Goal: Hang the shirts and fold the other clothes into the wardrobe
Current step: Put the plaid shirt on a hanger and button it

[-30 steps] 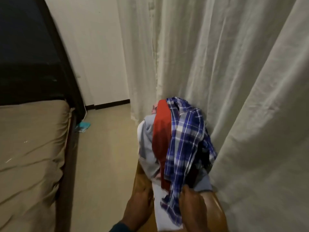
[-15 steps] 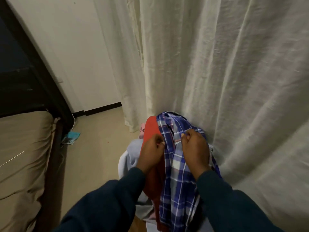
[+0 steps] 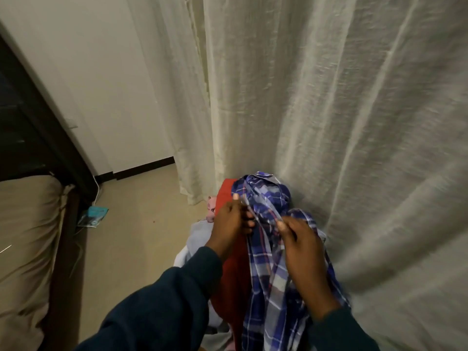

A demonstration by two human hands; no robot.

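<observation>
We observe a blue plaid shirt (image 3: 272,252) draped over a heap of clothes at the lower centre of the frame, pressed against a pale curtain (image 3: 329,110) that fills the right and upper centre. Our left hand (image 3: 231,224) pinches the shirt's upper left edge between thumb and curled fingers; our right hand (image 3: 301,249) pinches a gathered fold just right of it, fingers curled round the cloth. The shirt's top bunches above both hands, and its body hangs down between and below them. Beneath the shirt lies a red garment (image 3: 234,279), with a pale blue-grey garment (image 3: 197,234) to its left and a small pink item (image 3: 211,207) at the heap's upper left. We cannot tell what holds the heap; no container shows. A bed with a tan sheet (image 3: 25,244) occupies the lower left, its dark frame (image 3: 38,127) above, and a teal packet (image 3: 93,216) lies on the floor (image 3: 131,224) beside it. Against half a second ago, both hands sit on the same upper part of the shirt, and the cloth there is more gathered and lifted.
</observation>
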